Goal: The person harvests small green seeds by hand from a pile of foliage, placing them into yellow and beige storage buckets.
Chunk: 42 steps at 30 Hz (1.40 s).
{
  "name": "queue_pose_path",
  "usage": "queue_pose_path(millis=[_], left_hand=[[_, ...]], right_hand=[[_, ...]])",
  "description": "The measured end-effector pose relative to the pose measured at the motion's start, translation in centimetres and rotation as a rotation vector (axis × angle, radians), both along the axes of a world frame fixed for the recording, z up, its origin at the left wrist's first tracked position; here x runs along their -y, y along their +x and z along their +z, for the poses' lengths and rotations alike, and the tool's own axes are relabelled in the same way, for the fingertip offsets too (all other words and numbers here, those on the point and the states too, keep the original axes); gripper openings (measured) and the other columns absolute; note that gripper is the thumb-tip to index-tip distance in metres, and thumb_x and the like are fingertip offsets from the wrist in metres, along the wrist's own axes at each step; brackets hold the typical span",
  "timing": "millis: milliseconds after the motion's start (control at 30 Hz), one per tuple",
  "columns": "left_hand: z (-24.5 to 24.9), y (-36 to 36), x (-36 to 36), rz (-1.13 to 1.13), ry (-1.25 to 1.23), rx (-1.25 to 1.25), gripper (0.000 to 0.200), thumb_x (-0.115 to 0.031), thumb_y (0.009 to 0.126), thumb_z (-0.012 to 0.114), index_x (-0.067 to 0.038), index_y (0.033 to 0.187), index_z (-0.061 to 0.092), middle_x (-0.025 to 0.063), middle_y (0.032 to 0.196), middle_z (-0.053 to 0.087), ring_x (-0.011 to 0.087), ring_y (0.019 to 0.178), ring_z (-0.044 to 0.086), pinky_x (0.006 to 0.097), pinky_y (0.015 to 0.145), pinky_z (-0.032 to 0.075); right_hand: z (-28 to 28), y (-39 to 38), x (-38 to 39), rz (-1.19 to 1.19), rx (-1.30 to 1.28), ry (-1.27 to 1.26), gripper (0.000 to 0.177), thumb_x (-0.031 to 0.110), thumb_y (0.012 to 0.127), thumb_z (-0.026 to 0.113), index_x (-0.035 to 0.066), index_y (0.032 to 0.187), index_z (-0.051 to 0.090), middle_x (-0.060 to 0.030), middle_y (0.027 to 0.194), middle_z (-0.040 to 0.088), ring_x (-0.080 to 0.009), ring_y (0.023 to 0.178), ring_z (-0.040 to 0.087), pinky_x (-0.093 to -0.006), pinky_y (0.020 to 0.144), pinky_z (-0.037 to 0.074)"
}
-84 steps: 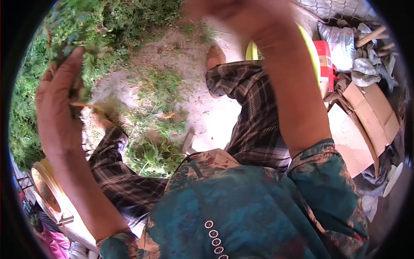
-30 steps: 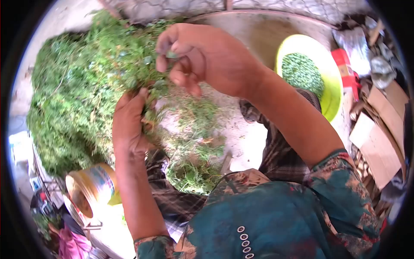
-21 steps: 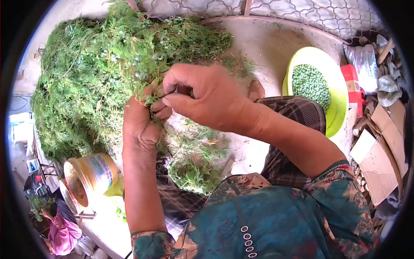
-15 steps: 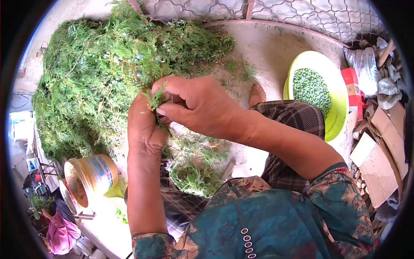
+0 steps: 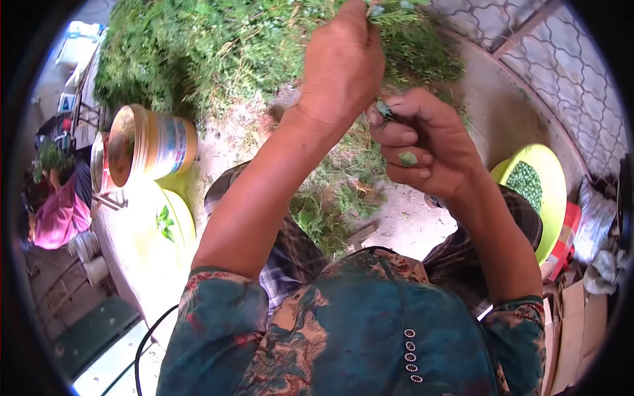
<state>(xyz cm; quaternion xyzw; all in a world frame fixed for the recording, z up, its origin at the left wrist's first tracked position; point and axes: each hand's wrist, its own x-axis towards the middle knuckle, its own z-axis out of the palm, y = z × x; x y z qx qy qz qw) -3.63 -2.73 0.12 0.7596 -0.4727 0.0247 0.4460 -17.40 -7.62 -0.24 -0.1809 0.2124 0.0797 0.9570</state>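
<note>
My left hand is closed at the top edge, around the stem of an evergreen sprig bearing blue-green cones. Just below and to its right, my right hand pinches a small green cone between thumb and forefinger. A second green cone is tucked against its curled lower fingers. Behind both hands spreads a large heap of evergreen branches. Loose clippings lie on the ground between my knees. To the right, a yellow-green basin holds many small green cones.
At left a yellow bucket lies tipped near a lime basin with a few leaves. Another person in pink sits at far left, holding greenery. Lattice fencing stands upper right; cardboard and plastic bags lie at right.
The view has swung left. My right hand has drawn away from the left one and now has green cones in its fingers; the left still grips the sprig.
</note>
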Motion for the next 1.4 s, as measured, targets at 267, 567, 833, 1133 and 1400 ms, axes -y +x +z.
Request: queue_pose_path(millis=[267, 567, 833, 1133, 1400], left_hand=[[-1.9, 7.4, -0.7, 0.069, -0.079, -0.112, 0.023, -0.022, 0.088, 0.052, 0.0, 0.085, 0.056, 0.0008, 0.055, 0.043, 0.0101, 0.049, 0.035, 0.0288, 0.046, 0.031], [1.3, 4.3, -1.5, 0.289, -0.183, -0.992, 0.014, -0.019, 0.089, 0.053, -0.005, 0.088, 0.051, 0.0008, 0.068, 0.05, 0.0058, 0.049, 0.041, 0.0201, 0.039, 0.03], [1.9, 8.5, -6.8, -0.102, -0.318, -1.419, 0.013, -0.013, 0.093, 0.042, -0.001, 0.088, 0.046, 0.0025, 0.069, 0.046, 0.0074, 0.048, 0.034, 0.0207, 0.041, 0.027], [1.2, 11.8, -12.5, -0.079, -0.511, -1.905, 0.015, -0.014, 0.097, 0.033, -0.002, 0.089, 0.039, 0.0019, 0.071, 0.034, 0.0088, 0.051, 0.031, 0.0224, 0.043, 0.026], [0.9, 12.3, -13.7, 0.125, -0.566, -1.777, 0.019, -0.017, 0.097, 0.033, 0.0, 0.092, 0.039, 0.0013, 0.071, 0.036, 0.0088, 0.049, 0.033, 0.0234, 0.041, 0.028]], right_hand=[[0.7, -1.2, -0.2, -0.029, 0.175, -0.199, 0.021, 0.021, 0.08, 0.049, 0.003, 0.091, 0.052, -0.0014, 0.064, 0.042, -0.0086, 0.042, 0.034, -0.0214, 0.035, 0.028], [-2.3, -1.3, 0.5, -0.167, 0.149, -0.754, 0.018, 0.02, 0.084, 0.051, 0.003, 0.09, 0.054, -0.0044, 0.075, 0.054, -0.0069, 0.055, 0.049, -0.0202, 0.039, 0.036], [-16.5, 1.3, -1.6, 0.235, -0.487, -1.093, 0.013, 0.014, 0.072, 0.058, 0.002, 0.075, 0.061, -0.0139, 0.07, 0.061, -0.0243, 0.06, 0.061, -0.036, 0.058, 0.048], [-31.2, 13.1, -4.2, 0.13, -0.423, -1.42, 0.018, 0.014, 0.074, 0.058, 0.001, 0.086, 0.055, -0.0202, 0.08, 0.061, -0.035, 0.077, 0.06, -0.0454, 0.067, 0.046], [-38.1, 18.3, -5.5, 0.279, -0.299, -1.83, 0.015, 0.004, 0.078, 0.049, 0.004, 0.093, 0.051, -0.0192, 0.083, 0.062, -0.0356, 0.079, 0.061, -0.0464, 0.065, 0.047]])
